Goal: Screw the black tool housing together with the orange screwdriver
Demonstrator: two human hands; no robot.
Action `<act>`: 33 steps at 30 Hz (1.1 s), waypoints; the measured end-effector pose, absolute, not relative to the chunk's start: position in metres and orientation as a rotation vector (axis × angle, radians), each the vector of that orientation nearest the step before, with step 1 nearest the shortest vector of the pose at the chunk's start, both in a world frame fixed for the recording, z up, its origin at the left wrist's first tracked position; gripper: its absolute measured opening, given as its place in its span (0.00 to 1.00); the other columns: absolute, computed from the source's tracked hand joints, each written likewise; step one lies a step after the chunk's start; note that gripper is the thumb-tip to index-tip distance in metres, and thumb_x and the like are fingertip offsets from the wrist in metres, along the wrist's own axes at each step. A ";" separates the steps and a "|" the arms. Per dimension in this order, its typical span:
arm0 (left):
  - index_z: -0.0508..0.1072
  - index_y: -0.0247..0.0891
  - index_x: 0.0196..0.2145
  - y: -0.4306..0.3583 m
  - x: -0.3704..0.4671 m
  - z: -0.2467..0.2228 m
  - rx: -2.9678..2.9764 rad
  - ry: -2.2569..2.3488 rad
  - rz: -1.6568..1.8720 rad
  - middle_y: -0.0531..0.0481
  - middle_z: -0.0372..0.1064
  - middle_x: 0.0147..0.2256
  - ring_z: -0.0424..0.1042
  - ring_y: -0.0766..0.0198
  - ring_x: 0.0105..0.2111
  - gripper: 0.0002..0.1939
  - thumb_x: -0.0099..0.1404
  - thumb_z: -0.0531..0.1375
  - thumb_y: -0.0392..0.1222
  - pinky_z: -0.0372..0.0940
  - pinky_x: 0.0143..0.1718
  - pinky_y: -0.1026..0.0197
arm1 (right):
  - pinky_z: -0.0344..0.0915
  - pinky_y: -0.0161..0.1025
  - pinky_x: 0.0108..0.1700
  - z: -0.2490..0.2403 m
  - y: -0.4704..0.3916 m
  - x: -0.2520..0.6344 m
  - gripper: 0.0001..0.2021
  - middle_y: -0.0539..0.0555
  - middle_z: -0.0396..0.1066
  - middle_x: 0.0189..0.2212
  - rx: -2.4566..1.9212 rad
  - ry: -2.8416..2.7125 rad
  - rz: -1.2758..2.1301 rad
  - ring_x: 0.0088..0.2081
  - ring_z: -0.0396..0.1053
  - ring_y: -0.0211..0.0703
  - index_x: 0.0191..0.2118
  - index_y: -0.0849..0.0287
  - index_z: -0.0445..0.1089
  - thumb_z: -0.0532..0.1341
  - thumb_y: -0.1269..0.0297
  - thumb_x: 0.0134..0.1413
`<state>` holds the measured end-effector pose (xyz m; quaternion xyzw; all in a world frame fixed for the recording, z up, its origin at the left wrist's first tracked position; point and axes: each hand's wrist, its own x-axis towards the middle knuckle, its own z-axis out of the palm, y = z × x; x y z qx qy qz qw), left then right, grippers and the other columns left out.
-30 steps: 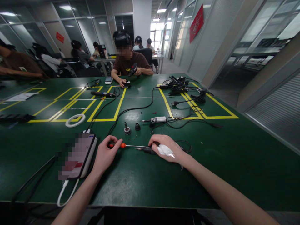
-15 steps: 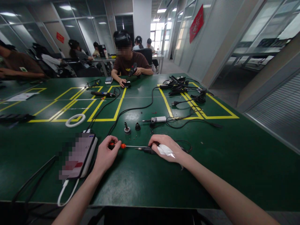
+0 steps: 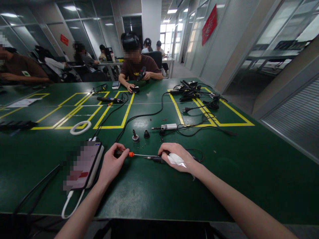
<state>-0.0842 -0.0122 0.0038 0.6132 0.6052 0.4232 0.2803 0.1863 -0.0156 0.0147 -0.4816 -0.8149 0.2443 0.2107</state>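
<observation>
My left hand (image 3: 116, 161) is closed on the handle of a screwdriver (image 3: 146, 155), which has an orange collar and a thin metal shaft pointing right. The shaft's far end meets the fingers of my right hand (image 3: 175, 156), closed round something dark that is mostly hidden. Under those fingers lies a black tool (image 3: 157, 159) with a metal tip pointing left. A white patch covers part of the back of my right hand. Beyond the shaft stand a metal nozzle part (image 3: 135, 136) and a small black cone (image 3: 146, 134), with tiny screws near them.
A phone (image 3: 84, 166) with a white cable lies at the left. Further off are a white ring (image 3: 80, 127), a silver tool (image 3: 169, 126) with cables and a pile of black cables (image 3: 188, 89). Across the green table (image 3: 149, 199) a person holds a power tool.
The fingers of my left hand have shifted slightly around the screwdriver's handle, and the handle looks turned. My right hand has stayed almost in place.
</observation>
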 end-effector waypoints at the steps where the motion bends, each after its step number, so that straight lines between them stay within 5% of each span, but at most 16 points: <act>1: 0.70 0.42 0.26 -0.012 -0.084 0.003 1.646 1.626 1.140 0.56 0.64 0.23 0.63 0.63 0.24 0.16 0.56 0.63 0.56 0.61 0.28 0.62 | 0.66 0.38 0.41 0.015 -0.016 0.186 0.09 0.55 0.79 0.35 -1.344 -2.266 0.681 0.35 0.75 0.44 0.35 0.59 0.77 0.58 0.74 0.58; 33: 0.68 0.42 0.22 -0.013 -0.083 -0.002 1.804 1.738 1.056 0.55 0.65 0.21 0.64 0.62 0.24 0.22 0.63 0.59 0.60 0.61 0.29 0.62 | 0.65 0.38 0.40 0.017 -0.017 0.186 0.08 0.55 0.79 0.35 -1.344 -2.277 0.678 0.35 0.74 0.44 0.35 0.59 0.77 0.59 0.74 0.59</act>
